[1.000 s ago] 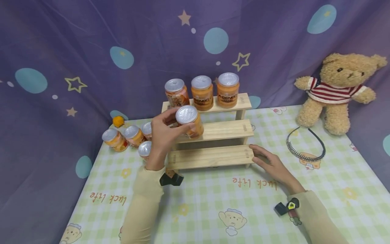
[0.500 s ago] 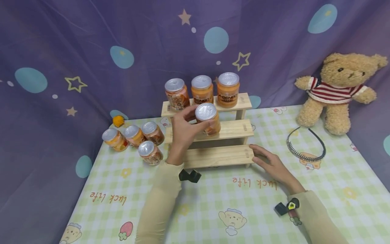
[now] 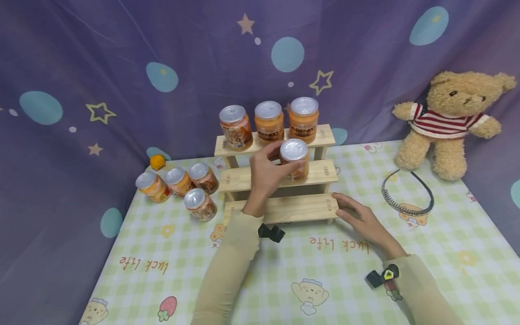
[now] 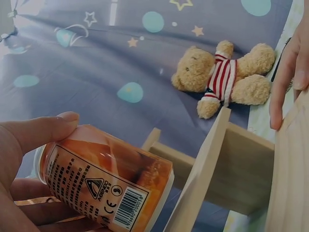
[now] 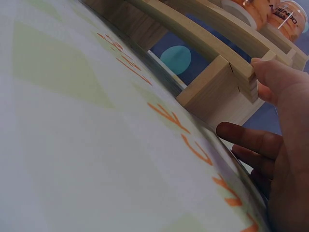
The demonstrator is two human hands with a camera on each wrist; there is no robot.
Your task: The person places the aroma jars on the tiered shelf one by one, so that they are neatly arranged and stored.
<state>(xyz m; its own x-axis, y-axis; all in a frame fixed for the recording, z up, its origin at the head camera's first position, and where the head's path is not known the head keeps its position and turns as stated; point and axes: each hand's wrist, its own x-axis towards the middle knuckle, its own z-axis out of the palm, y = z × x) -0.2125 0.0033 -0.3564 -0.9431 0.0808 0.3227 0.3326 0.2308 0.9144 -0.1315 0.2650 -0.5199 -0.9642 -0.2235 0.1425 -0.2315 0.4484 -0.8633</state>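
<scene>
An orange jar with a silver lid is gripped by my left hand, thumb in front and fingers round its far side. It stands upright at the right part of the middle shelf of a three-tier wooden rack. The left wrist view shows a barcode on the jar's label. My right hand touches the right end of the bottom shelf; in the right wrist view, a fingertip lies at the shelf's corner and the lower fingers extend loosely below.
Three similar jars stand on the top shelf. Several more jars sit on the checked tablecloth left of the rack, near an orange pompom. To the right are a black headband and a teddy bear against the purple curtain.
My left hand has carried the jar rightward along the middle shelf, uncovering the shelf's left part and the jars on the table. My right hand has stayed at the bottom shelf's end.
</scene>
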